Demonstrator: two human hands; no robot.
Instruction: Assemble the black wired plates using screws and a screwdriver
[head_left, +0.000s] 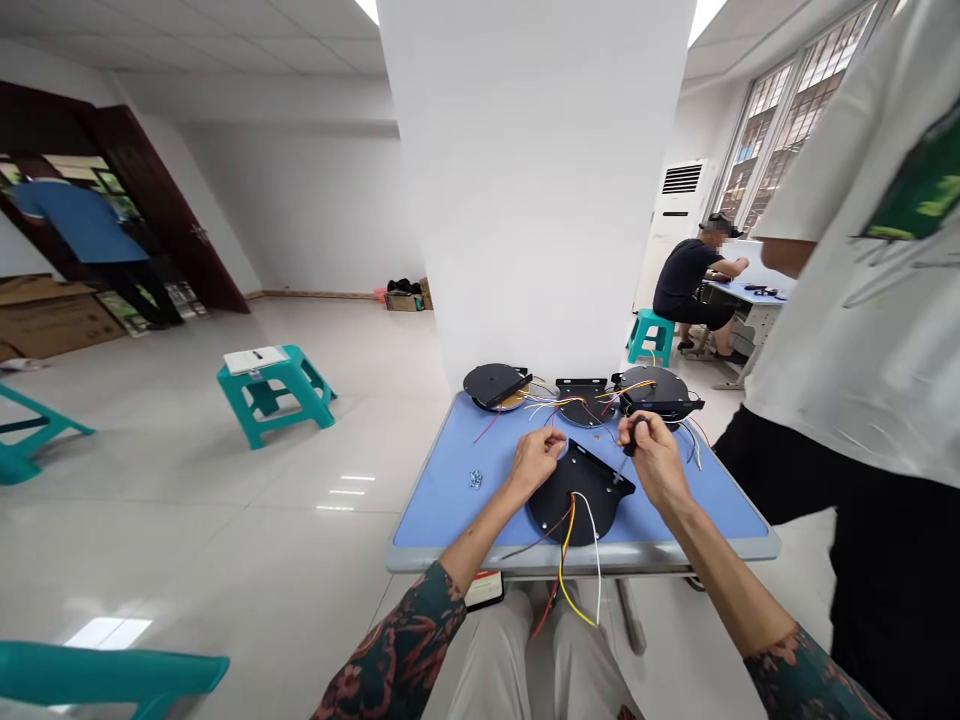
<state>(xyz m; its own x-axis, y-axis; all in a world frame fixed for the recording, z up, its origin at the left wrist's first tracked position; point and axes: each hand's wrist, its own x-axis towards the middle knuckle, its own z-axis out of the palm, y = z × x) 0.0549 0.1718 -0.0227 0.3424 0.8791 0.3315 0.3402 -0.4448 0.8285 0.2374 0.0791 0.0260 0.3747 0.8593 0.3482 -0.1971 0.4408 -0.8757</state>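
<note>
A black round plate with a bracket [579,492] lies on the blue table [450,490] in front of me, with red, yellow and white wires hanging off the near edge. My left hand [534,460] rests on the plate's left rim, fingers pinched together on something too small to name. My right hand [654,455] is closed round a black-handled screwdriver [632,432], its tip pointing down at the bracket's right end.
Other black plates [495,384] [654,392] with wires lie at the table's far edge against a white pillar [536,180]. Small screws [475,479] sit on the left. A person in white [862,330] stands close at the right. Teal stools [271,390] stand on the floor.
</note>
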